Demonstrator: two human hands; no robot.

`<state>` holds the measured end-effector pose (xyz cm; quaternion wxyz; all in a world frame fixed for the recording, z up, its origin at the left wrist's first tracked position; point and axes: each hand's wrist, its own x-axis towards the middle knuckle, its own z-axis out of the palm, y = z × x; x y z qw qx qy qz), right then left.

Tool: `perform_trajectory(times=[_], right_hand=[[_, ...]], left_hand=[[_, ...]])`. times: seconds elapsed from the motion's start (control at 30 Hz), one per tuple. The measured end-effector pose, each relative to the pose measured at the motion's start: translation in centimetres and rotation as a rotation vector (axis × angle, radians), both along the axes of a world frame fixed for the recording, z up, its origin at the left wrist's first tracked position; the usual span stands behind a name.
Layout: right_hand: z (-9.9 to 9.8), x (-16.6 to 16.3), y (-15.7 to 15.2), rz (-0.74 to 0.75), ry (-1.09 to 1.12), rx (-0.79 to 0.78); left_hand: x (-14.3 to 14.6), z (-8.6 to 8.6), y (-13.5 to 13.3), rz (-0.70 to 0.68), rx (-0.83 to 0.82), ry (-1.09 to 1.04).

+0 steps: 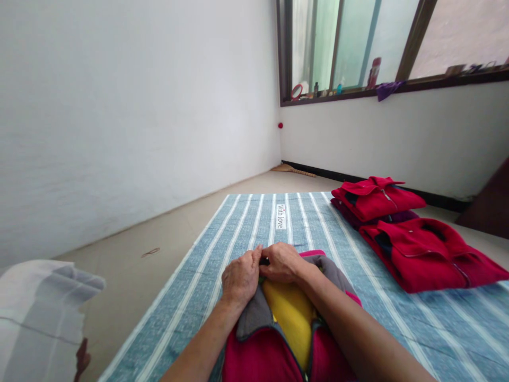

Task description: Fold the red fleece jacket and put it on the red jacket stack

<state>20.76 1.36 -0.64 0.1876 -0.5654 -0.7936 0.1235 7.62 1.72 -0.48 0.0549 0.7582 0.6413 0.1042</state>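
Both bare hands are together at the far end of a magenta zip-front jacket with a grey collar and a yellow lining (254, 358), which lies at the near edge of a blue cloth with white stripes (178, 323), directly in front of the person. The left hand (240, 273) is mostly closed, its fingers curled in and its thumb pointing forward along the collar, pinching the fabric. The right hand (282, 260) is bent over at the knuckles, fingers drawn in toward the left thumb, also pinching the collar; a small dark gap shows between the two hands. The exact placing of the fingertips is partly hidden. Below the wrists the jacket's zip is parted in a V, with the yellow lining showing between the forearms

To the right, well apart from the hands, a folded bright red zip-front garment (433, 260) lies on the striped cloth, with another folded red garment (377, 199) just beyond it on top of dark purple fabric (348, 213). A white "With love" label (281, 216) shows on the cloth ahead of the hands
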Motion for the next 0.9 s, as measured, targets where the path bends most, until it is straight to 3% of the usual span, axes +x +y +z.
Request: perform_trajectory(times=[0.17, 0.37, 0.6, 0.77, 0.9], right_hand=[[0.9, 1.1, -0.1, -0.007, -0.059, -0.060], [-0.3, 1.1, 0.5, 0.009, -0.074, -0.063], [0.0, 1.5, 0.5, 0.009, -0.080, -0.112], [0.3, 1.0, 0.5, -0.040, -0.125, -0.134], [1.0, 0.8, 0.2, -0.094, -0.144, -0.130]], left_hand=[[0.5, 0.3, -0.2, 0.012, -0.039, 0.050], [1.0, 0.6, 0.0, -0.034, -0.107, 0.050], [-1.4, 0.2, -3.1, -0.272, 0.232, -0.268], [-0.8, -1.9, -5.5, -0.362, 0.043, -0.046], [0.1, -1.9, -5.5, -0.331, -0.032, 0.065]])
